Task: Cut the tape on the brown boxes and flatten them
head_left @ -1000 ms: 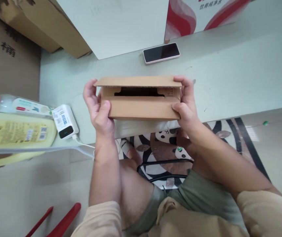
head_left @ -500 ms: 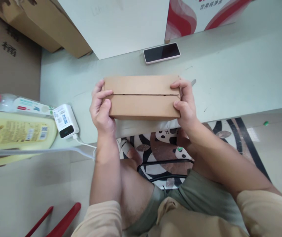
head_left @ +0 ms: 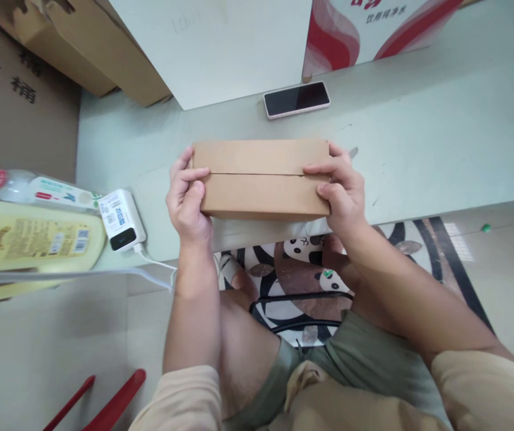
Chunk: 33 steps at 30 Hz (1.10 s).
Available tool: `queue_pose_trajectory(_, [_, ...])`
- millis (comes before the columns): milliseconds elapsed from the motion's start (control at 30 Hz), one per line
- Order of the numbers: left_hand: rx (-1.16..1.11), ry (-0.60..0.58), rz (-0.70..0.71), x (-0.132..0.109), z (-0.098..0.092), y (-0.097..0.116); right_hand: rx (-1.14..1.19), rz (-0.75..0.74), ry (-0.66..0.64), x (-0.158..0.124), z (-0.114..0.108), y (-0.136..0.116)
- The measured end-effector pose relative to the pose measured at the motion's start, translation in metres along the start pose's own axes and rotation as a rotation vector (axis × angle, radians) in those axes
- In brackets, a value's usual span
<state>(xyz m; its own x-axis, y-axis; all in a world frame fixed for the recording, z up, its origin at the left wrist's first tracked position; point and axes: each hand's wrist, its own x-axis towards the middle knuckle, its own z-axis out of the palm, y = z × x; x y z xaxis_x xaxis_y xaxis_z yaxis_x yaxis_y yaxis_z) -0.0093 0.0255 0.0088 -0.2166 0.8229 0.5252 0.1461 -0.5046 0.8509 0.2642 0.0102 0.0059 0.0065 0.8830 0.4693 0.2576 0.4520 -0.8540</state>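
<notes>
Clasping the cardboard box at opposite ends, left hand and right hand hold it over the near part of the surface; probably light, fairly stiff, best gripped at end corners.

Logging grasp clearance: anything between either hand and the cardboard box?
Nothing visible. The left hand and right hand grip opposite ends of the cardboard box directly. The phone lies beyond it and the white device off to the left, both clear of the hands. Contact underneath is hidden.
</notes>
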Motion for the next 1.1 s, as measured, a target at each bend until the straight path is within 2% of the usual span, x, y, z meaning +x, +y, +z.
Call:
queue_pose_trajectory(267, [0.073, 0.039, -0.078, 0.0, 0.004, 0.003, 0.02, -0.003, 0.006, -0.001, 0.001, 0.0])
queue_pose_trajectory(833, [0.045, 0.012, -0.025, 0.002, -0.001, 0.003, 0.007, -0.044, -0.044, -0.005, -0.001, 0.006])
queue_pose_trajectory(933, [-0.01, 0.05, -0.036, 0.005, -0.002, 0.005, 0.015, 0.015, -0.062, -0.009, -0.001, 0.01])
queue_pose_trajectory(1100, [-0.048, 0.171, -0.12, 0.011, -0.01, 0.003, 0.045, 0.228, -0.069, -0.013, -0.001, 0.018])
